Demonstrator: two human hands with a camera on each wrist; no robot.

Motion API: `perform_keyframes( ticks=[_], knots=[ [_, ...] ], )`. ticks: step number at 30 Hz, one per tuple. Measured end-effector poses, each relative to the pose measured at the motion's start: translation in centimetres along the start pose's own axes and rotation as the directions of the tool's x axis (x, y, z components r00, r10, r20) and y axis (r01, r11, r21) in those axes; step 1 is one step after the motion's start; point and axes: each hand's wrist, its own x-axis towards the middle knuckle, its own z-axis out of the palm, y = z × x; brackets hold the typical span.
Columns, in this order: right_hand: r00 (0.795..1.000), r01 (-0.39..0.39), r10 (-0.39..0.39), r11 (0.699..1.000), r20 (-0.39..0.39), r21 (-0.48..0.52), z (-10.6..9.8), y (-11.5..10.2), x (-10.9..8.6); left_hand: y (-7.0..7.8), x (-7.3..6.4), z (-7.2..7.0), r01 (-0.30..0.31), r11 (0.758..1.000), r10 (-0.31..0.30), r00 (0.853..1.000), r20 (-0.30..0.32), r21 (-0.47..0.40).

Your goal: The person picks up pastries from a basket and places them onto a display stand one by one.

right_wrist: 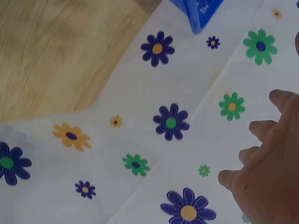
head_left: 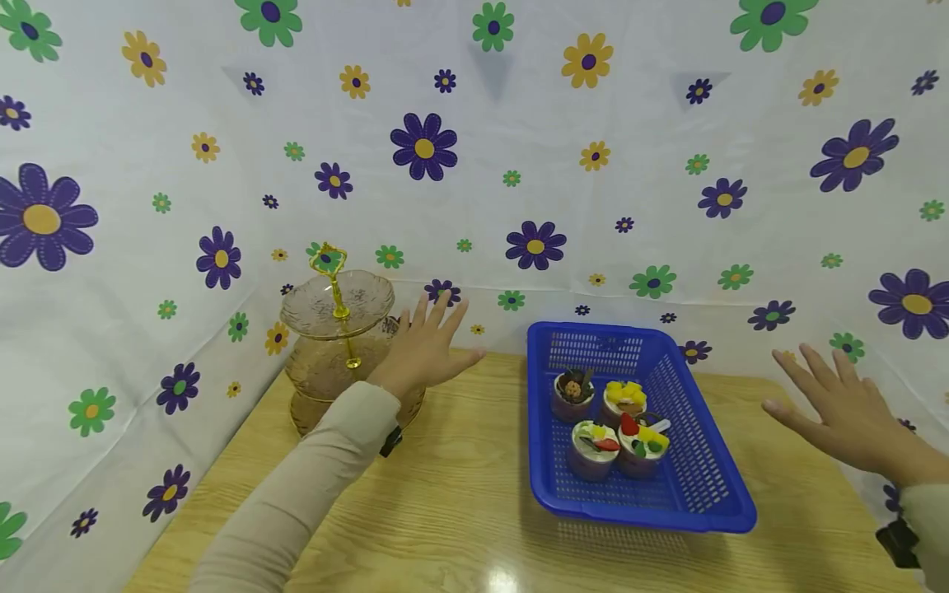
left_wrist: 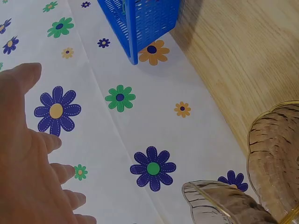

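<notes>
My left hand (head_left: 427, 347) is raised in the head view with its fingers spread, holding nothing. It overlaps the right side of a tiered tray stand (head_left: 337, 305) of tinted clear plates with a gold handle. Over the table's right side, my right hand (head_left: 853, 412) is also held up, fingers spread and nothing in it. Between the two hands sits a blue plastic basket (head_left: 544, 486). Several dessert cups stand upright inside: a chocolate-topped one (head_left: 573, 394), one with yellow fruit (head_left: 624, 399), and two with strawberry pieces (head_left: 593, 451).
The wooden table (head_left: 445, 494) carries the stand at left and the basket right of the middle. A white cloth with printed flowers (head_left: 489, 115) hangs behind and along both sides. Dark wrist straps (head_left: 900, 542) show at the sleeve cuffs.
</notes>
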Motion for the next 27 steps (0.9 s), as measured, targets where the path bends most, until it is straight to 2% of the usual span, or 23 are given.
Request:
perform_keyframes(
  ticks=[5, 11, 19, 22, 27],
  knots=[
    [0.995, 0.094, -0.092, 0.994, -0.039, 0.061, 1.3, -1.3, -0.7, -0.1, -0.6, 0.9, -0.035, 0.999, 0.036, 0.999, -0.022, 0.042],
    [0.99, 0.136, -0.132, 0.982, -0.042, 0.134, 4.5, -2.8, -1.6, -0.3, -2.6, 2.3, -0.11, 0.993, 0.112, 0.991, -0.068, 0.043],
    [0.988, 0.139, -0.146, 0.981, 0.044, 0.138, 8.0, -3.7, -2.0, -1.7, -6.0, 5.4, -0.198, 0.98, 0.2, 0.974, -0.111, 0.027],
    [0.988, 0.135, -0.143, 0.982, 0.053, 0.133, 8.4, -3.8, -1.9, -2.5, -7.3, 6.5, -0.203, 0.979, 0.205, 0.972, -0.117, 0.03],
    [0.99, 0.096, -0.113, 0.979, 0.087, 0.181, 8.8, -3.9, -1.6, -4.0, -9.2, 7.8, -0.187, 0.981, 0.191, 0.971, -0.14, 0.045]
  ],
)
